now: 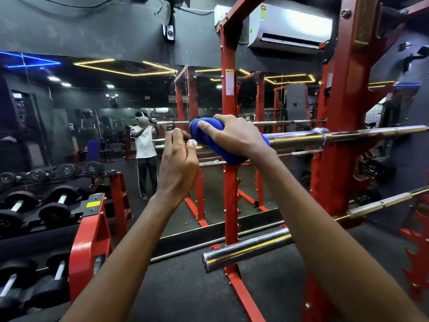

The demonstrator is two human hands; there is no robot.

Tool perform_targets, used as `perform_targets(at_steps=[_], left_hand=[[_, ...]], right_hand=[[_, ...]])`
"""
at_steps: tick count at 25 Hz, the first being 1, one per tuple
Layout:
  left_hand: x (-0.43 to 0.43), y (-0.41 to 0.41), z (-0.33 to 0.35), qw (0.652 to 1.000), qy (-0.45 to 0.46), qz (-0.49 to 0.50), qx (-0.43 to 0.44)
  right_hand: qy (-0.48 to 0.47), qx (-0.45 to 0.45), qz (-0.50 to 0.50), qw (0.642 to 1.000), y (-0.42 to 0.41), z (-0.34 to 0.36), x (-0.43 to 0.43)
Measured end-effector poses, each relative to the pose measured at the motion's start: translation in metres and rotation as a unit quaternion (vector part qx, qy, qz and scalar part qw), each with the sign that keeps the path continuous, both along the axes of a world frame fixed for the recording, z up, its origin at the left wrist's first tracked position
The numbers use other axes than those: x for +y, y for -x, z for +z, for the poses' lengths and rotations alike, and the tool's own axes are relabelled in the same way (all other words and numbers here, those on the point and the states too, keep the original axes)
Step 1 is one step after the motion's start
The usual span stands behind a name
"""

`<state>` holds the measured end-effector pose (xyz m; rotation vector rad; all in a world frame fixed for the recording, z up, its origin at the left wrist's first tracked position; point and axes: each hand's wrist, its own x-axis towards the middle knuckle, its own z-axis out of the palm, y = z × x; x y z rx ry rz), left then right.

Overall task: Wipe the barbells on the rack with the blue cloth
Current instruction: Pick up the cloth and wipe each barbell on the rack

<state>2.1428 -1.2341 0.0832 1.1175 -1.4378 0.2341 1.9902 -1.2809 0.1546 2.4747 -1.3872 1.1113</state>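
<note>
partly under blue cloth (pixel 210 127): upper barbell (pixel 301 137)

The room is dim, with dark walls and floor. Light comes from yellow strip lights (pixel 125 68), a blue strip (pixel 30 59) and small white ceiling spots (pixel 53 78), all seen in the mirror. Hard glare washes out the front of the air conditioner (pixel 292 24). Bright streaks run along the upper barbell (pixel 325 135) and the lower barbell (pixel 246 248). The blue cloth (pixel 209 133) looks oversaturated, its folds lost. Shadows are soft. The wide lens bends the rack (pixel 228 89) posts, and the dumbbells (pixel 55 205) at the left edge are smeared and soft.
</note>
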Motion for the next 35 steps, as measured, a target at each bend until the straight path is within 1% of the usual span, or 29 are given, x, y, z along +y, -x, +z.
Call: perform_targets(at_steps=[2, 4, 6, 7, 9, 10, 12, 14, 16, 18, 22, 24, 26, 28, 30, 32, 33, 35], left_hand=[[-0.002, 0.003, -0.002, 1.0, 0.006, 0.027, 0.003], [-0.002, 0.004, -0.001, 0.996, 0.001, 0.089, -0.028], [0.001, 0.004, 0.004, 0.984, -0.001, 0.16, -0.081], [0.003, 0.006, 0.007, 0.979, -0.002, 0.175, -0.108], [0.007, 0.016, 0.013, 0.974, -0.006, 0.165, -0.157], [0.007, 0.023, 0.015, 0.972, -0.013, 0.156, -0.174], [0.001, 0.032, 0.015, 0.965, -0.022, 0.173, -0.198], [-0.007, 0.033, 0.008, 0.952, -0.007, 0.215, -0.218], [-0.014, 0.028, -0.001, 0.944, 0.012, 0.237, -0.229], [-0.018, 0.026, -0.004, 0.941, 0.017, 0.244, -0.236], [-0.016, 0.034, 0.0, 0.932, 0.017, 0.273, -0.238], [-0.012, 0.041, 0.008, 0.918, 0.002, 0.31, -0.247], [-0.014, 0.052, 0.021, 0.902, -0.026, 0.338, -0.268], [-0.023, 0.062, 0.035, 0.904, -0.05, 0.318, -0.282], [-0.032, 0.068, 0.038, 0.904, -0.047, 0.31, -0.292], [-0.035, 0.07, 0.033, 0.895, -0.015, 0.326, -0.303], [-0.035, 0.068, 0.031, 0.894, 0.0, 0.328, -0.306], [-0.034, 0.065, 0.03, 0.895, 0.031, 0.32, -0.31]], right_hand=[[0.098, -0.046, 0.044, 0.993, 0.004, -0.017, -0.007], [0.218, -0.107, 0.076, 0.967, 0.019, -0.043, -0.022], [0.296, -0.177, 0.053, 0.937, 0.04, -0.068, -0.043], [0.307, -0.215, 0.035, 0.926, 0.05, -0.077, -0.051], [0.286, -0.273, -0.006, 0.919, 0.057, -0.08, -0.055], [0.27, -0.284, -0.025, 0.92, 0.054, -0.078, -0.054], [0.263, -0.262, -0.038, 0.928, 0.04, -0.073, -0.045], [0.292, -0.216, 0.017, 0.932, 0.034, -0.075, -0.041], [0.324, -0.182, 0.078, 0.925, 0.049, -0.078, -0.048], [0.34, -0.182, 0.085, 0.919, 0.073, -0.08, -0.061], [0.277, -0.259, 0.007, 0.925, 0.111, -0.078, -0.078], [0.249, -0.252, -0.052, 0.934, 0.109, -0.07, -0.076], [0.231, -0.21, -0.073, 0.947, 0.094, -0.062, -0.067], [0.233, -0.152, -0.029, 0.96, 0.079, -0.058, -0.059], [0.26, -0.125, 0.041, 0.957, 0.082, -0.063, -0.062], [0.291, -0.128, 0.095, 0.943, 0.1, -0.071, -0.072], [0.307, -0.142, 0.1, 0.936, 0.11, -0.076, -0.08], [0.32, -0.196, 0.062, 0.925, 0.127, -0.087, -0.096]])
